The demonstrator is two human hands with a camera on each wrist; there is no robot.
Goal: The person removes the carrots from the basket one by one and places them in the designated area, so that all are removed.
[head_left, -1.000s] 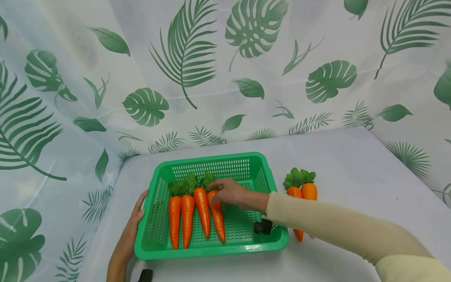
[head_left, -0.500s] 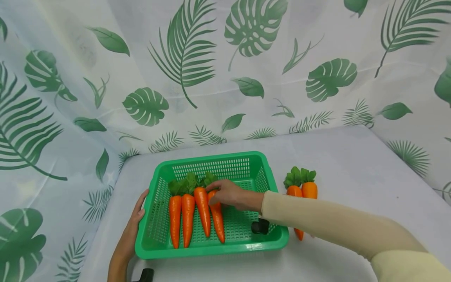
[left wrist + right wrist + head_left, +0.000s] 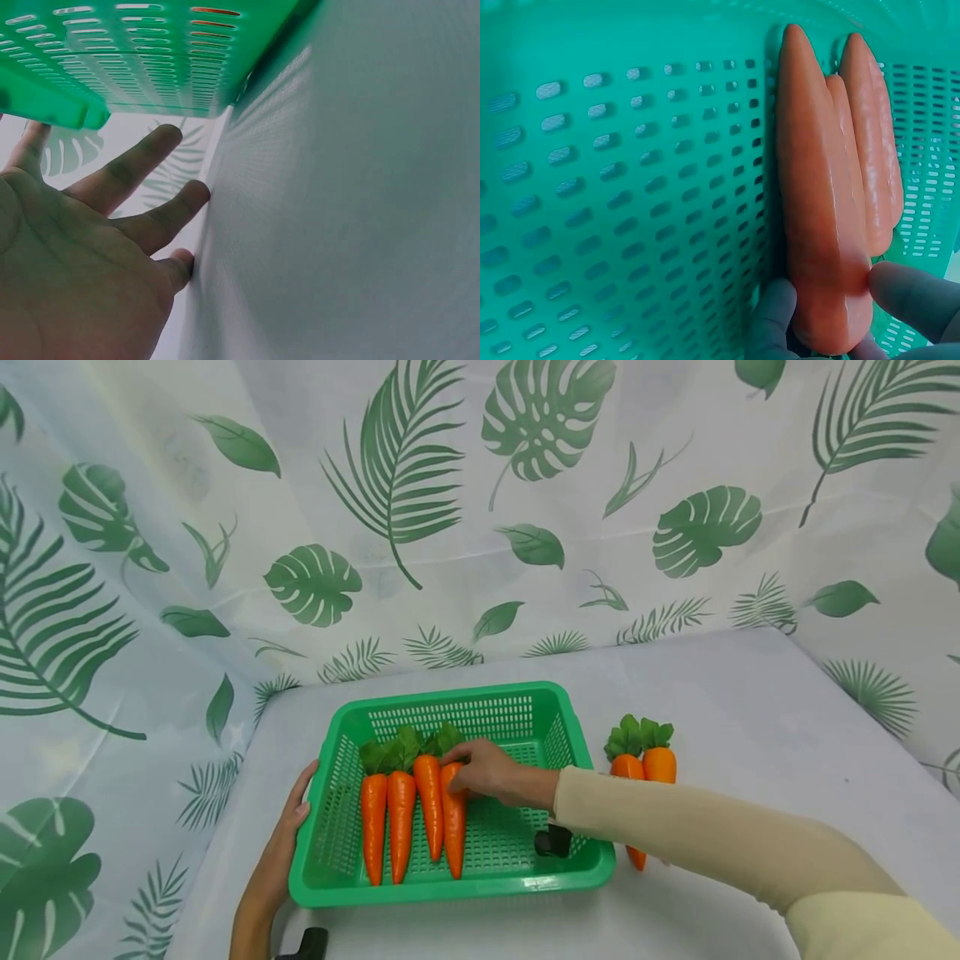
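A green plastic basket [image 3: 450, 894] with slotted walls holds several orange carrots with leafy green tops, side by side in its left half. My right hand [image 3: 487, 770] pinches the rightmost carrot [image 3: 453, 827] near its leafy end; the right wrist view shows thumb and fingers on both sides of that carrot [image 3: 821, 217]. It lies close against its neighbour carrot [image 3: 430, 810]. At the basket's left outer side is my left hand [image 3: 288, 827], touching the rim. Seen from the left wrist, this hand [image 3: 90, 240] has its fingers extended and spread under the basket rim.
Right of the basket, more carrots [image 3: 660, 765] lie on the white table [image 3: 750, 718], partly hidden behind my right sleeve [image 3: 675, 814]. A leaf-patterned curtain [image 3: 450, 527] hangs behind the table and along its sides.
The pinched carrot's lower tip has swung to the left, so it now lies nearer its neighbour. The right hand has shifted only slightly; the left hand stays at the basket's side.
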